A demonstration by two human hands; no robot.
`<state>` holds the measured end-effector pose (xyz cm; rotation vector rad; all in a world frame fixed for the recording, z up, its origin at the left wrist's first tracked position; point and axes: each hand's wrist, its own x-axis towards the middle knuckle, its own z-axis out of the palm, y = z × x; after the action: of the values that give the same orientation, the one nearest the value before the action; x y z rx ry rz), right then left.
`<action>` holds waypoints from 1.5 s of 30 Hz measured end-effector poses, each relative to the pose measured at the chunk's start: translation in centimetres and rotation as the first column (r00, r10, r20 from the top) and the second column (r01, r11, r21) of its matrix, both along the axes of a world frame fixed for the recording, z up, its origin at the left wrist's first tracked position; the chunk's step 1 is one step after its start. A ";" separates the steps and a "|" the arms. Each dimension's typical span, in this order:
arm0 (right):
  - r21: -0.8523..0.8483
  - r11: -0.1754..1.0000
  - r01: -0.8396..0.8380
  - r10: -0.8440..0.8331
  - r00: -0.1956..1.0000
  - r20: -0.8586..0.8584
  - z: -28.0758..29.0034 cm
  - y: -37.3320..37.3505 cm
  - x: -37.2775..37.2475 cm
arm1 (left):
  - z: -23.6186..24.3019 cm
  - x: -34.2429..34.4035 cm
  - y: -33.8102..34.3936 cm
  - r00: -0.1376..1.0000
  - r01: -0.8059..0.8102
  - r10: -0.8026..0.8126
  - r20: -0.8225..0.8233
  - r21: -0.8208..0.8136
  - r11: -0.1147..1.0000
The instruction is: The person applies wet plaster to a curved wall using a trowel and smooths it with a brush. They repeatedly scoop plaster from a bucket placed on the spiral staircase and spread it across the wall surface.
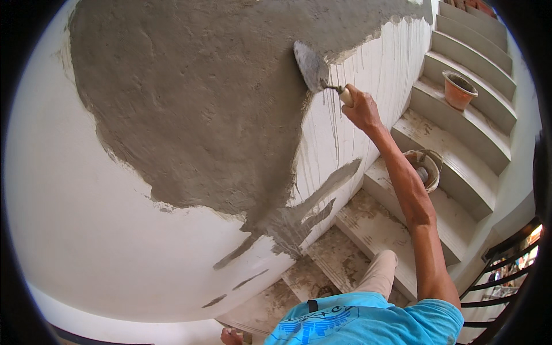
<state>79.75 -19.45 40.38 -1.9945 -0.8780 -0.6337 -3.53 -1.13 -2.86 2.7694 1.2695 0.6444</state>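
Grey plaster (195, 103) already coated much of the wall (69, 230) above the staircase (376, 227), while streaked white beside the staircase seemed left to cover, the right hand (363, 110) gripping a trowel (310, 66) above the staircase, the left hand (232, 337) near the staircase's lower end, its grip impossible to tell.

I see a person in a blue shirt (368, 322) on stairs (374, 224), the right hand (363, 109) curled around the pale handle of a trowel (311, 64). Above and left of those fingers, its blade is at the edge of grey plaster (195, 109), which spreads leftward across a white wall (69, 213). Below the fingers, the wall is streaked grey. To their right stands an orange pot (458, 95); below and right, a bucket (435, 181). Far below and left is the left hand (231, 337), its grip unclear.
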 end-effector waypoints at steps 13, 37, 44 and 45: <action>-0.009 0.999 -0.044 0.044 0.998 0.050 2.2 -0.8 -0.1 | 0.6 2.9 0.8 0.934 -0.199 0.295 0.203 -0.392 0.898; -0.591 0.714 -0.376 0.443 0.896 -0.036 -5.9 -0.9 -7.5 | 0.9 2.2 -0.3 0.895 -0.231 0.373 0.246 -0.461 0.857; -0.131 0.884 -0.449 0.369 0.842 -0.394 -11.0 -1.4 -11.7 | 0.3 2.5 -0.8 0.900 -0.204 0.337 0.277 -0.416 0.886; -0.061 0.895 -0.441 0.380 0.827 -0.414 -12.8 -1.4 -12.3 | 0.3 2.8 -0.9 0.914 -0.184 0.299 0.274 -0.376 0.908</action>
<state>67.42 -20.81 27.60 -1.8825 -1.0826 0.0885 -0.77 -2.06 -2.60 2.1381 1.4959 0.7702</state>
